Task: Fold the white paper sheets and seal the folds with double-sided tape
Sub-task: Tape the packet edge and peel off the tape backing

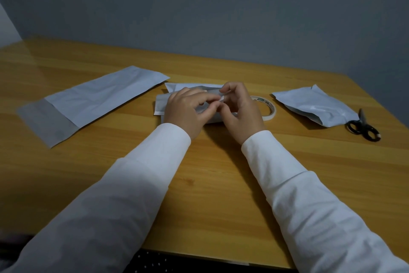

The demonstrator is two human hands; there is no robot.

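I see the folded white paper sheet [162,104] lying mid-bench, mostly hidden under both hands. My left hand [188,110] rests on it, thumb and forefinger pinched on a small pale strip [221,98], probably tape. My right hand [240,108] meets it fingertip to fingertip, its grip pinched on the same strip. Whether the strip touches the sheet I cannot tell. Just beside the right hand, partly hidden by it, sits the roll of double-sided tape [266,107], flat on the bench [210,173]. Farther right lies a crumpled folded sheet [316,107], and black-handled scissors [363,126] just past its corner. Well to the left, a long flat sheet [93,100] lies with one grey end. Both sleeves [309,202] are white.
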